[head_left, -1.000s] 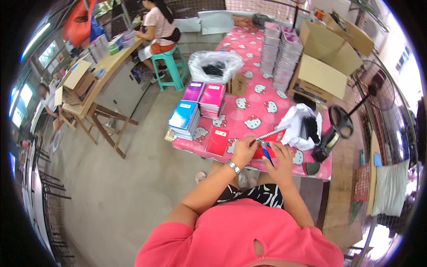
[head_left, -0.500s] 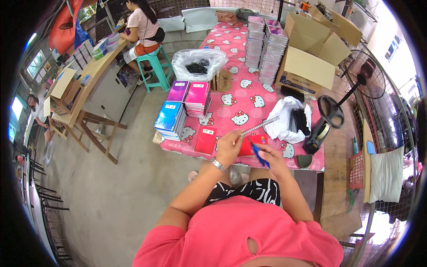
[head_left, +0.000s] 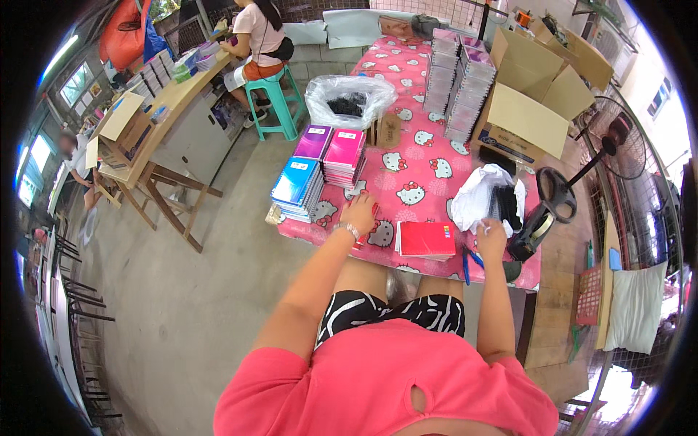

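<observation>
- the left hand [head_left: 359, 213] lies palm down on the table [head_left: 425, 156], which has a pink patterned cloth; its fingers are loosely together over something red at the near edge, little of which shows.
- the right hand [head_left: 490, 238] is at the lower edge of a white plastic bag [head_left: 476, 200]; its fingers are bunched and seem to pinch the bag's edge, though it is too small to be sure.
- a red notebook [head_left: 427, 239] lies flat between the 2 hands, touching neither.
- a blue pen [head_left: 466, 263] lies just beside the notebook's right edge, under the right wrist.
- a black tape dispenser [head_left: 534, 227] stands right of the bag, close to the right hand.
- beyond the left hand are stacks of notebooks: blue [head_left: 295, 187], purple [head_left: 314, 142] and magenta [head_left: 343, 155].
- farther back sit a clear bag of dark items [head_left: 347, 98], 2 tall grey piles of notebooks [head_left: 459, 80] and an open cardboard box [head_left: 534, 98].
- a standing fan [head_left: 612, 138] is off the table's right side.
- another person sits on a teal stool [head_left: 279, 98] at a wooden bench far left.
</observation>
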### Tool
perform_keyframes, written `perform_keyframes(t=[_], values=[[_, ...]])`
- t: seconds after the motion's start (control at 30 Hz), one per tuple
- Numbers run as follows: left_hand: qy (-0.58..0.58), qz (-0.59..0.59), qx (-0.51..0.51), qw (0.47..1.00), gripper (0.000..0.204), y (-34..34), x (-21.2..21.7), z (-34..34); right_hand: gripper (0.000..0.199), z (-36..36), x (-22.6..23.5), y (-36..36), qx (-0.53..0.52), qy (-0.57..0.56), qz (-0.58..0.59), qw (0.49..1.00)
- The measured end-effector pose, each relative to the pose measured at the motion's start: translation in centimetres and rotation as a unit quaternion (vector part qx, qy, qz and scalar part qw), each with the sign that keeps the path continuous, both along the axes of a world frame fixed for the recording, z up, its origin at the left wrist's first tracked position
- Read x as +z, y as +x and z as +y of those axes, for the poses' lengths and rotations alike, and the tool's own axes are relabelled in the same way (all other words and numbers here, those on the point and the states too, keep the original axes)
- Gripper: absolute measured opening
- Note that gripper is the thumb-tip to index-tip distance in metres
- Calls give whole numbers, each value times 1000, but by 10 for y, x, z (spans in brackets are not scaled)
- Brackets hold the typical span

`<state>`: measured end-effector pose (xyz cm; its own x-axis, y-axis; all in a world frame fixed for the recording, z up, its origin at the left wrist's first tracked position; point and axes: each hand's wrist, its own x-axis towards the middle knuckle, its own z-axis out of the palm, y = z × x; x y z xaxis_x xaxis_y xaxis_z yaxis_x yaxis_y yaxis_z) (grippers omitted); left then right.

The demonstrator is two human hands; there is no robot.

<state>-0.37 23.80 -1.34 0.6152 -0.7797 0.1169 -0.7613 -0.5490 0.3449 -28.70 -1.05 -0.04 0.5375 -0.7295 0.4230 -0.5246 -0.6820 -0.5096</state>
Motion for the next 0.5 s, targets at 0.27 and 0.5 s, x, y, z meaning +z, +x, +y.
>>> perform_keyframes(t=[0.27,0.5], values=[[32,-15,63,997,55,-45,-31,44,32,-105,-35,19,-54,-38,65,996],[25,76,51,996,53,-34,-19,60,33,-108,-38,42,-116,-33,246,962]])
